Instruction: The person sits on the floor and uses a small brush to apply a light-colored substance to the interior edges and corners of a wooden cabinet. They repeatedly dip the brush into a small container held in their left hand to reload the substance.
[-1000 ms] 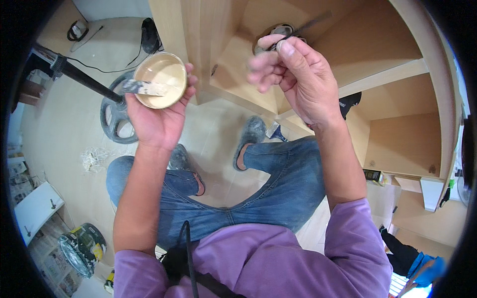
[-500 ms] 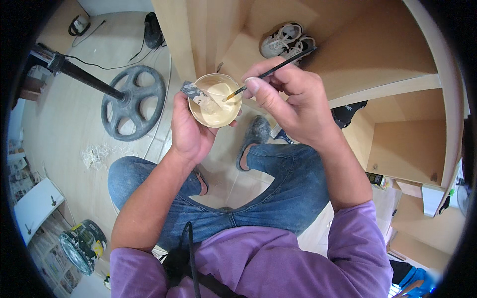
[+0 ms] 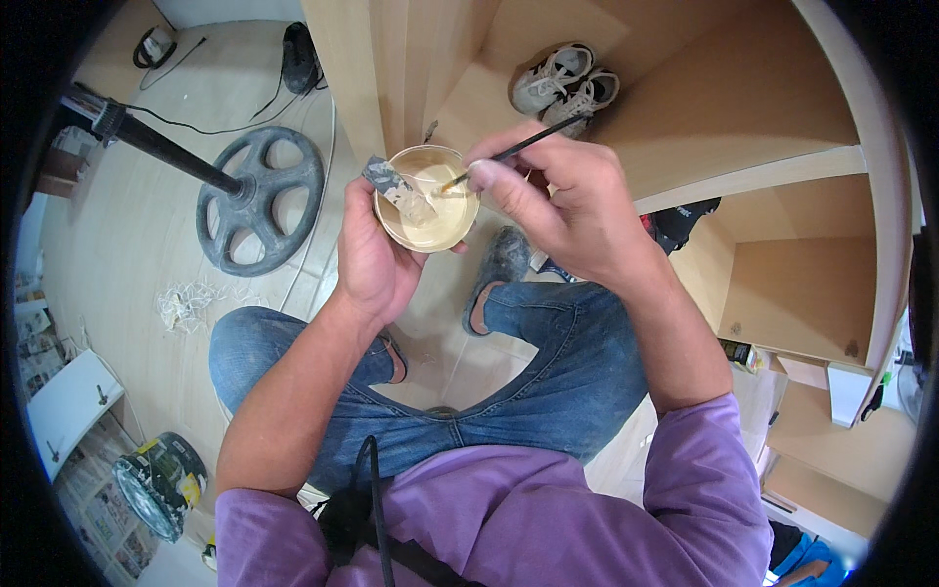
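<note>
A round tub of cream paint (image 3: 440, 225) rests in my left hand (image 3: 377, 259), whose fingers curl round it from below and the left side. A flat, paint-smeared strip (image 3: 391, 186), grey at the upper end, lies slanted across the tub. My right hand (image 3: 572, 210) pinches a thin dark paintbrush (image 3: 536, 136) between thumb and fingers, with the brush's bristle end down in the paint. Both hands are above the floor, in front of a light wooden cabinet (image 3: 685, 108).
White sneakers (image 3: 548, 83) sit inside the cabinet. A dark pole with a spoked round base (image 3: 230, 230) stands at left, near cords and white tangled string (image 3: 186, 305). A paint bucket (image 3: 156, 484), newspapers and a white board (image 3: 68, 411) are at lower left. My jeans-clad legs are spread below.
My left hand has moved right with the tub. My right hand has come down and left, putting the brush into the paint; the sneakers behind are now more visible.
</note>
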The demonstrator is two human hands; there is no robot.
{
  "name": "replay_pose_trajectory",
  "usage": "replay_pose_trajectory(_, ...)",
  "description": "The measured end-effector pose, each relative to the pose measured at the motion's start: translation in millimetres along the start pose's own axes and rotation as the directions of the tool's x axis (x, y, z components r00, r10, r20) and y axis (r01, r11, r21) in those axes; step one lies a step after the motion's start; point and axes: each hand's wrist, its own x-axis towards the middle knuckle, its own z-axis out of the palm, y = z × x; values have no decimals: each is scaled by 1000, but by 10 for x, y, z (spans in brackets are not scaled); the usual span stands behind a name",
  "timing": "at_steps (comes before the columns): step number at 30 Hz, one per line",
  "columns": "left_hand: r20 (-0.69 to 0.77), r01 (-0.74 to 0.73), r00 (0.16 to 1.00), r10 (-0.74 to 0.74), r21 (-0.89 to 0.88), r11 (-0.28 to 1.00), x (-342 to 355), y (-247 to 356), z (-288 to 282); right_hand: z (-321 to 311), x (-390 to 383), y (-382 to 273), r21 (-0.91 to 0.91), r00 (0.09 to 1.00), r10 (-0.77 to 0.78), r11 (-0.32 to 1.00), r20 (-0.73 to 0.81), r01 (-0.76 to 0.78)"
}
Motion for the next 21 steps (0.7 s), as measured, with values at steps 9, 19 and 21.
replay_pose_trajectory(9, -17, -29, 999, 30, 46, 999, -43, 1, 67, 22, 17, -57, -115, 997, -73, 991, -11, 71)
replay_pose_trajectory(19, 18, -37, 999, 36, 54, 998, -37, 6, 22, 24, 20, -65, -51, 991, -85, 995, -103, 80)
replay_pose_trajectory(21, 2, -21, 1000, 20, 53, 998, -1, 4, 37, -30, 3, -45, -4, 989, -52, 999, -137, 52)
